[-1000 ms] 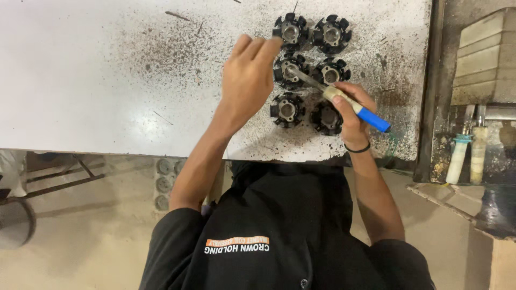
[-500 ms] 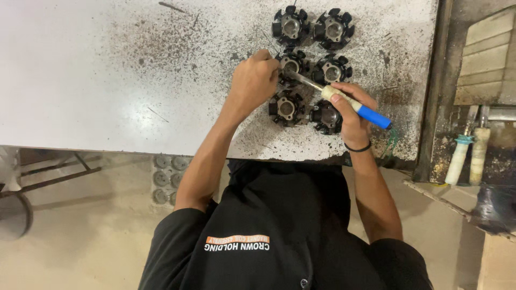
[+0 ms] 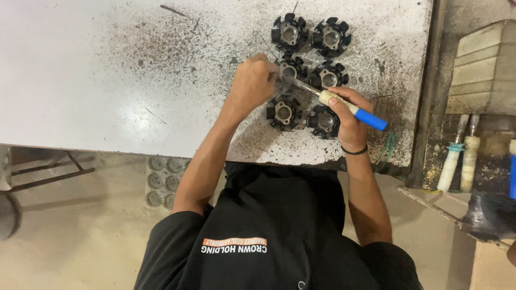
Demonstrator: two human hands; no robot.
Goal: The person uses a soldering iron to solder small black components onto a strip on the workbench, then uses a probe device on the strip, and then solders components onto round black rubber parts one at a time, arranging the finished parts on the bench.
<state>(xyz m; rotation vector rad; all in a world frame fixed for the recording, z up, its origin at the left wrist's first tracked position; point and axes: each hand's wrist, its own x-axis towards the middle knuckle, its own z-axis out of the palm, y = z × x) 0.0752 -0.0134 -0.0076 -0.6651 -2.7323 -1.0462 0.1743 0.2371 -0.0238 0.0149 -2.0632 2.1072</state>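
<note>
Six black round stators sit in two columns on the speckled white table (image 3: 107, 80). My left hand (image 3: 252, 81) is curled into a fist against the left side of the middle-left stator (image 3: 291, 69); its fingertips seem to pinch a thin wire there, though the grip is partly hidden. My right hand (image 3: 346, 115) holds a soldering iron (image 3: 355, 110) with a cream grip and a blue end. The iron's metal tip points left onto that same stator. My right hand rests over the bottom-right stator (image 3: 322, 121). The bottom-left stator (image 3: 283, 111) lies uncovered between my hands.
A metal rail runs along the table's right edge (image 3: 430, 80). Beyond it stand a cream ribbed block (image 3: 484, 59) and two cream-handled tools (image 3: 451, 166). A green wire (image 3: 388, 147) hangs at the table's front corner. Several round grey parts (image 3: 161, 180) lie below the table.
My left hand has drawn back from flat over the stators and closed into a fist at the middle-left stator. The right hand and iron have barely moved.
</note>
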